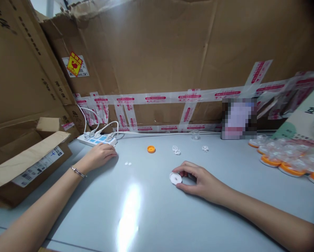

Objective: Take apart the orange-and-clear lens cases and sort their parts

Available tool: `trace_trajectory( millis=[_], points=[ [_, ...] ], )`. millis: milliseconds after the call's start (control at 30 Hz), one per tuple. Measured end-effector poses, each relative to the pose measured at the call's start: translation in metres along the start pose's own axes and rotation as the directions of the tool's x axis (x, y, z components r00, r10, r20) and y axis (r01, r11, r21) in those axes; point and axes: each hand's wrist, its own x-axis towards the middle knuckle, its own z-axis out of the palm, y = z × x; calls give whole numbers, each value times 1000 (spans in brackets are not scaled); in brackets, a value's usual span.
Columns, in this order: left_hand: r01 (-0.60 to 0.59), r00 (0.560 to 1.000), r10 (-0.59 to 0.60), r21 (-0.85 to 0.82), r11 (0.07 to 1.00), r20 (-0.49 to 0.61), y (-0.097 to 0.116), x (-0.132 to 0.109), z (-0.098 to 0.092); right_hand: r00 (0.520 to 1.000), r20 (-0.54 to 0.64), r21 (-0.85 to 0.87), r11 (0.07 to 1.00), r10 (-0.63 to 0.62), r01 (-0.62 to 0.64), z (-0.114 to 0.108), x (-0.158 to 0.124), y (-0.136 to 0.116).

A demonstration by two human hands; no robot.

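Note:
My right hand (196, 178) pinches a round white disc-shaped part (175, 178) between thumb and fingers, tilted just over the table. My left hand (102, 154) rests on the tabletop in front of a white power strip (96, 140). Its fingers are together and bent down, hiding whatever may be under them. Two tiny white round pieces (128, 163) lie to the right of that hand. Farther back sit an orange round ring-like part (151, 149), white openwork pieces (176, 150) and another white openwork piece (205, 148). A small clear plastic piece (195, 135) stands behind them.
A large taped cardboard box (157, 63) walls off the back. An open carton (28, 154) stands at the left. Several clear-and-orange round items (291, 157) are grouped at the right, near a blurred-out upright phone-like object (237, 119). A white cable (157, 133) runs along the back.

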Motion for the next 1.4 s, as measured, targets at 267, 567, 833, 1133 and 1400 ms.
trace_trajectory(
  millis=[267, 567, 833, 1133, 1400],
  points=[
    [-53, 963, 34, -67, 996, -266, 54, 26, -26, 1000, -8, 14, 1000, -4, 4, 1, -1, 2],
    [-116, 992, 92, -374, 920, -81, 151, 69, -12, 998, -24, 31, 998, -53, 54, 1, 0, 3],
    [-236, 926, 135, -260, 936, -353, 164, 68, -5, 969, -196, 56, 984, -152, 166, -4, -4, 1],
    [-407, 871, 375, -39, 913, -317, 140, 66, -32, 938, -174, 7, 952, -301, 307, -6, -7, -1],
    [-84, 994, 89, 77, 993, -61, 38, 67, -10, 963, -223, 10, 987, -155, 161, -13, -5, 0]
  ],
)
